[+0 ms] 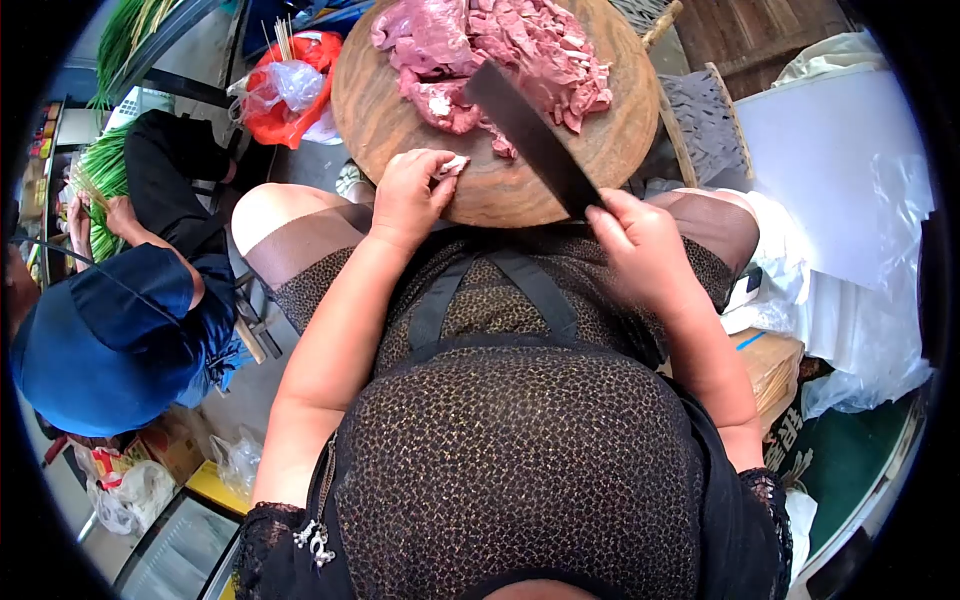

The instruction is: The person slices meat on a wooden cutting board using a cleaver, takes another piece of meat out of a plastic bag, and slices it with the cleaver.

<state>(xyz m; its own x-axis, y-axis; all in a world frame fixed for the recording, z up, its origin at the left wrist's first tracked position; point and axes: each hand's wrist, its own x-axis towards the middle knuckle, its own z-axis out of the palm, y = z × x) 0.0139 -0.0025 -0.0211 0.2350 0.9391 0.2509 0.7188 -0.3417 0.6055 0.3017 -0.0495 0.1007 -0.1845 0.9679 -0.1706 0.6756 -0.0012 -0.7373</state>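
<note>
My right hand is wrapped round the handle of a dark cleaver, whose blade slants up and left over the round wooden board. The blade's far end overlaps the pile of raw pink meat on the board's far side. At the board's near left edge, my left hand is closed on a small whitish piece, pinched between thumb and fingers. Cut pieces and larger chunks make up the meat pile.
A red bag with clear plastic and skewers stands left of the board. Farther left a person in blue handles green stalks. At right are a woven stool, a whitish panel and a cardboard box.
</note>
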